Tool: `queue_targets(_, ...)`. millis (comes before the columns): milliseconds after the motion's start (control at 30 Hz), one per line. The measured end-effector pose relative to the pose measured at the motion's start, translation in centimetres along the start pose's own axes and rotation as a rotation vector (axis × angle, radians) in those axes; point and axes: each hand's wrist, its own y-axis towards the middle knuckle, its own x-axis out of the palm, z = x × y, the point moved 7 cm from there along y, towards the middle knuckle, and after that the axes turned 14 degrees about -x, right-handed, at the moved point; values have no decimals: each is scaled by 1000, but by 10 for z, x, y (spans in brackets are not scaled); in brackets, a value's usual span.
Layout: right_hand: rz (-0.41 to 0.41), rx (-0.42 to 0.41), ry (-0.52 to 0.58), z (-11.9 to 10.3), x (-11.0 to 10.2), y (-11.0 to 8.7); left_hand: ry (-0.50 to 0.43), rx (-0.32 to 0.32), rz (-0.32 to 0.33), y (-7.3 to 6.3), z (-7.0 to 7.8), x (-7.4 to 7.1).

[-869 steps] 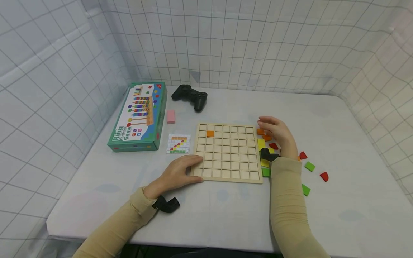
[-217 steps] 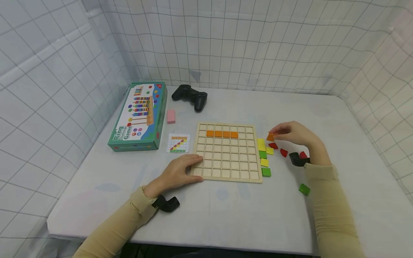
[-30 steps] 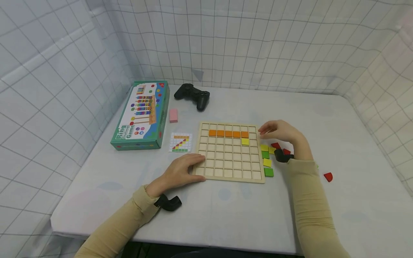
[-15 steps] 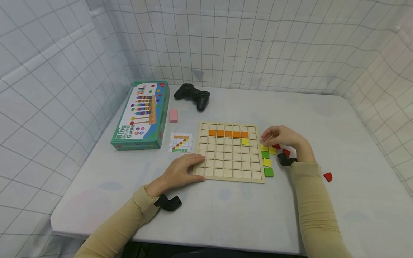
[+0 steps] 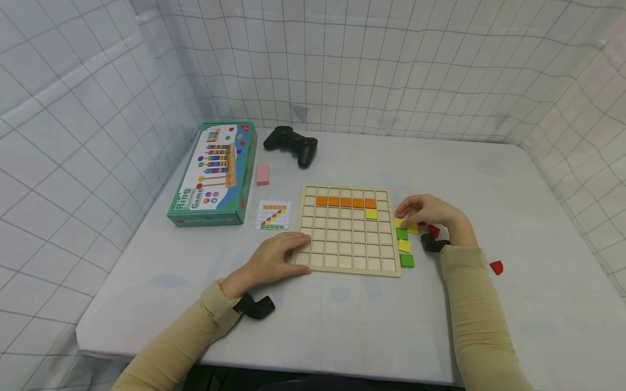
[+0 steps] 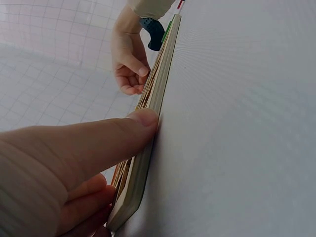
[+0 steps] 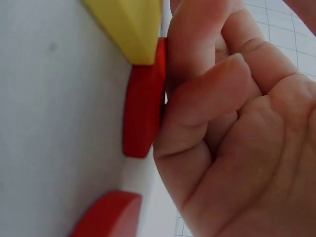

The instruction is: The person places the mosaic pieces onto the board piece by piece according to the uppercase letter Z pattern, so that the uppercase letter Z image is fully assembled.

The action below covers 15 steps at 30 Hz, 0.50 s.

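Observation:
My left hand (image 5: 269, 259) holds the near left corner of a wooden grid board (image 5: 345, 237), thumb against the front edge and fingers over the left side. Several orange tiles (image 5: 346, 202) form a row in the board, with one yellow square tile (image 5: 371, 214) under the row's right end. Just right of the board, my right hand (image 5: 430, 210) is low over another yellow tile (image 5: 398, 222), fingers bent and thumb by it; whether they pinch it is hidden. In the right wrist view, curled outer fingers lie against a red piece (image 7: 143, 108).
Green tiles (image 5: 407, 260), more yellow tiles (image 5: 404, 246) and red rounded pieces (image 5: 496, 267) lie right of the board. To its left are a pattern card (image 5: 274, 215), a pink block (image 5: 262, 175) and a game box (image 5: 215, 174). A black game controller (image 5: 290, 145) lies behind.
Over the last second my right hand has lowered from beside the board onto the yellow tile. Since the oldest frame, more orange tiles and a yellow one have entered the board. My left hand stays.

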Motion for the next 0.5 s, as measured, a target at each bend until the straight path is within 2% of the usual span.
queue_targets(500, -23, 0, -32, -2, 3, 0, -5, 11, 9, 0, -1, 0)
